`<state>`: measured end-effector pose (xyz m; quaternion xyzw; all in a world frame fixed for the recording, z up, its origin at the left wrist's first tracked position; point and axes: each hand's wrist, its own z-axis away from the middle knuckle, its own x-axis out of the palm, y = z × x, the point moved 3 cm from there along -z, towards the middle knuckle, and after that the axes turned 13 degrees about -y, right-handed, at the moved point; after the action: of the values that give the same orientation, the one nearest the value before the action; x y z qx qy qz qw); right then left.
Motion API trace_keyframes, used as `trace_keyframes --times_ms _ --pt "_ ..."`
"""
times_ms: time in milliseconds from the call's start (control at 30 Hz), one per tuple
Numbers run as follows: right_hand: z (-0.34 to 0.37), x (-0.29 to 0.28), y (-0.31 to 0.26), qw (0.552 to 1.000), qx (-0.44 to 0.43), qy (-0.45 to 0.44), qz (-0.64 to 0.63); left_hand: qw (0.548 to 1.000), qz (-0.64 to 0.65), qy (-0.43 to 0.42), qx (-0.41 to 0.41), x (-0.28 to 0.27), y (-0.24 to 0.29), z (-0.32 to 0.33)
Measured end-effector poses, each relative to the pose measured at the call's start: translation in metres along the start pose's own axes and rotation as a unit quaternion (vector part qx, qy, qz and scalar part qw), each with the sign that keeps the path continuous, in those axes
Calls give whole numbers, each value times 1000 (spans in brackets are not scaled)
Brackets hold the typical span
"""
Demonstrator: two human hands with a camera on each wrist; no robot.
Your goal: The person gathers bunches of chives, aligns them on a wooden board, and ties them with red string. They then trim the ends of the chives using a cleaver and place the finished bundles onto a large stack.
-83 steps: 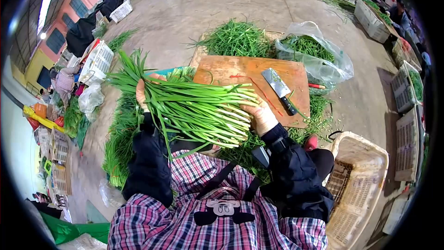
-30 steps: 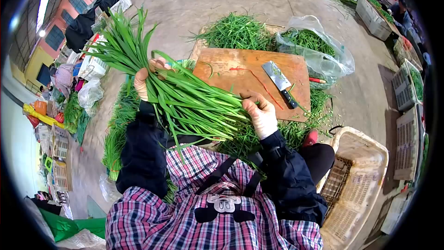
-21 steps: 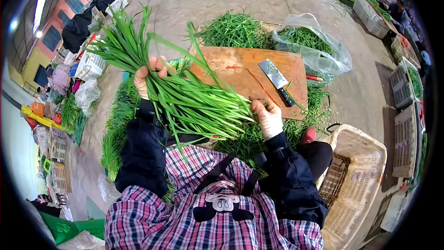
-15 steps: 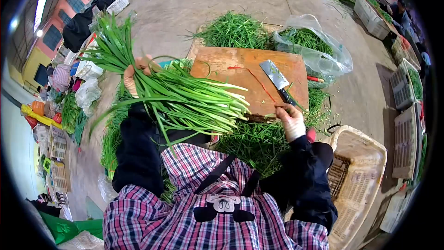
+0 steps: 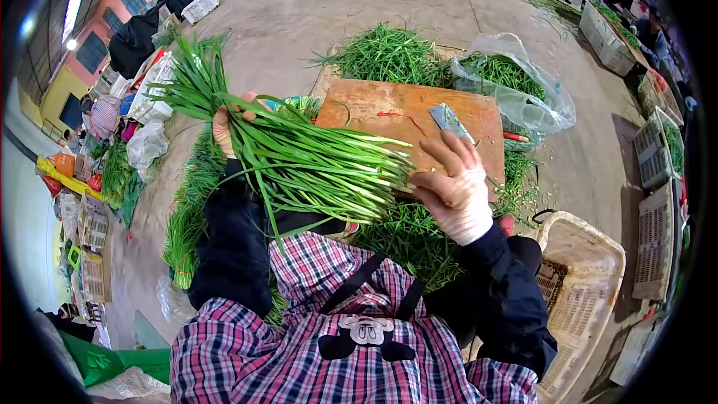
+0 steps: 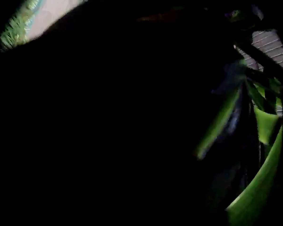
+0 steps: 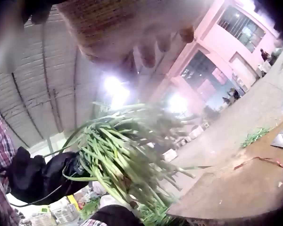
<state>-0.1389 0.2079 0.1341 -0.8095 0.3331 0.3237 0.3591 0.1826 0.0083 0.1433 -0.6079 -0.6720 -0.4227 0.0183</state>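
Note:
In the head view my left hand grips a large bunch of green leafy stalks, its leaf tips at the upper left and pale cut ends at the right. Beside those pale ends my right hand is raised with its fingers spread, apparently holding nothing. It covers the handle of a cleaver lying on a wooden board. A red strip lies on the board too. The left wrist view is mostly dark, with a few green leaves at the right.
Loose greens lie behind the board, next to a clear plastic bag of greens. A pale plastic crate stands at the right. Tied greens lie at the left, and more greens are on the floor below the board.
My right hand moved from the stalk ends out to the right, then came back up over the cleaver's handle, its fingers spreading. The left hand still holds the bunch, a loose leaf no longer trailing left.

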Motion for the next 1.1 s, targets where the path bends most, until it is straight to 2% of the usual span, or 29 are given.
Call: trace_keyframes --times_ms 67,100,200,267,367,433,500,533,567,633,733,767,800,867,900,967,1033,1100 --pt "-16 5 -16 999 -49 -9 16 1000 21 12 4 6 -7 -2" --pt "-20 12 -17 997 -59 -32 28 999 11 -6 -35 10 -9 -4" --pt "-29 26 -19 995 -72 -52 39 998 40 -35 -30 16 -15 -8" --pt "-25 32 -10 996 -51 -66 19 993 87 -82 -24 11 -17 -8" --pt "-5 28 3 995 -39 -88 -31 999 -35 29 6 2 -3 1" --pt "24 30 21 987 -10 -159 19 996 -34 65 48 -1 5 7" --pt "54 28 39 964 46 -242 99 998 -11 27 47 -8 15 10" --pt "63 25 46 951 95 -262 135 998 -23 34 37 -13 20 12" --pt "60 20 43 966 118 -203 110 992 -61 73 83 -17 24 12" --pt "51 8 33 985 127 -113 38 996 -13 63 70 -19 23 15" --pt "28 13 4 975 172 10 -138 999 7 -49 8 7 6 9" --pt "21 21 -2 971 160 35 -176 999 18 -50 2 11 3 10" --pt "16 34 -3 966 178 40 -181 999 -3 -27 24 6 5 13" --pt "8 66 0 950 229 58 -205 997 39 -24 60 4 1 18" --pt "6 84 3 937 260 72 -223 991 101 -45 75 18 -8 12" --pt "2 109 5 915 286 72 -274 993 16 -111 41 35 -15 9" --pt "1 126 6 902 290 87 -307 996 -59 -58 18 31 -13 21" --pt "5 133 12 870 277 96 -396 994 -44 -101 15 19 -12 24"
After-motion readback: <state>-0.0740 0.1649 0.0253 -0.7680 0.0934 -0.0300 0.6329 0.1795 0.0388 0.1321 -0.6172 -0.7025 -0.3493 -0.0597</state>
